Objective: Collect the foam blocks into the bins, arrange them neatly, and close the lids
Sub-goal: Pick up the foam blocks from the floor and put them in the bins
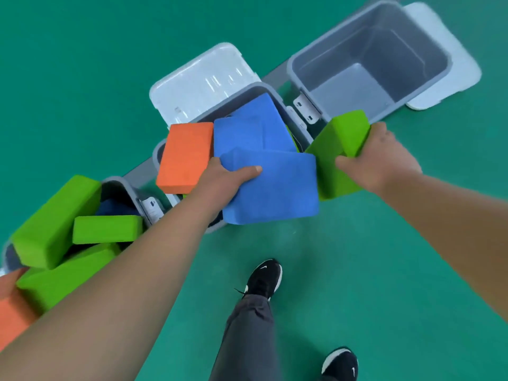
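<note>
I am looking down past a grey trouser leg (pixel 247 339) and black shoes (pixel 265 276) standing on the green floor (pixel 384 270). The left hand (pixel 220 180) is gripping a blue block (pixel 275 188) by its near left edge. The thumb is lying on top, and the fingers are curling underneath where I cannot see them. That block is hanging over the near rim of the middle bin (pixel 236 94).

The right hand (pixel 376 158) is clamping a green block (pixel 338 149), thumb on the near face and fingers wrapping round the far end. It is holding the block tilted above the floor, just right of that bin.

Down at my left, the left bin (pixel 129 188) is overflowing with three green blocks (pixel 52 221) lying crooked, a dark blue block (pixel 115 207) showing beneath them. An orange block (pixel 11 317) is sitting at the frame's edge beside them.

In the middle bin, two more blue blocks (pixel 247 127) are leaning together, and a second orange block (pixel 187 158) is perching on its left rim. Its clear lid (pixel 200 83) is lying open behind it.

Farther right, the far bin (pixel 384 42) is showing only its grey inside, with a pale lid (pixel 445 59) lying open behind it. A grey stripe (pixel 275 75) is running along the floor under the bins.
</note>
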`<action>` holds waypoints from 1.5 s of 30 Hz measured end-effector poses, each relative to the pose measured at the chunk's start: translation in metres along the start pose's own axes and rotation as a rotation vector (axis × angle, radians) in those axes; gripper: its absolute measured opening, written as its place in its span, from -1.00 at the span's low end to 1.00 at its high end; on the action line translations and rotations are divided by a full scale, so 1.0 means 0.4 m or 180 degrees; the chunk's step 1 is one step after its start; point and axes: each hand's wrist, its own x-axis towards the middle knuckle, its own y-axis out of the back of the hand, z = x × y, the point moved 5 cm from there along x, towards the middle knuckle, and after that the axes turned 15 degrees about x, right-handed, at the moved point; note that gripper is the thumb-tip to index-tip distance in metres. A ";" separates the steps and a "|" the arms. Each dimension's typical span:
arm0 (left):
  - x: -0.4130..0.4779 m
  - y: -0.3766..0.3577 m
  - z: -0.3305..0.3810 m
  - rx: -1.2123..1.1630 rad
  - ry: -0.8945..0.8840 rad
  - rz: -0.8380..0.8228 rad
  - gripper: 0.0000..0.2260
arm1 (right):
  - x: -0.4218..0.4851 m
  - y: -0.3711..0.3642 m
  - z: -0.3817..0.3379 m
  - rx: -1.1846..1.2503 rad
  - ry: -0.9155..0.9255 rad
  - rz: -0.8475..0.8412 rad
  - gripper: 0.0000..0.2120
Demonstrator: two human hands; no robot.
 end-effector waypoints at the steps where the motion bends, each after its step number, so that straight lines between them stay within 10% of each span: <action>1: -0.017 0.022 -0.019 -0.0106 0.0049 0.0023 -0.37 | -0.005 -0.001 -0.030 -0.0059 0.0102 -0.0011 -0.31; 13: -0.015 0.096 -0.151 -0.0774 0.0315 -0.0048 -0.42 | -0.018 -0.087 -0.207 -0.0536 0.0477 -0.0084 -0.30; 27: 0.214 -0.061 0.022 -0.0580 0.0243 -0.0231 0.02 | 0.240 -0.036 -0.126 0.0283 0.0101 0.0404 -0.25; 38: 0.381 -0.254 0.342 -0.1030 0.0515 -0.0133 -0.52 | 0.545 0.115 0.107 0.1365 -0.0186 0.0879 -0.24; 45: 0.499 -0.334 0.550 -0.1099 0.0606 0.0130 -0.10 | 0.686 0.212 0.192 0.1418 -0.0307 0.0727 -0.30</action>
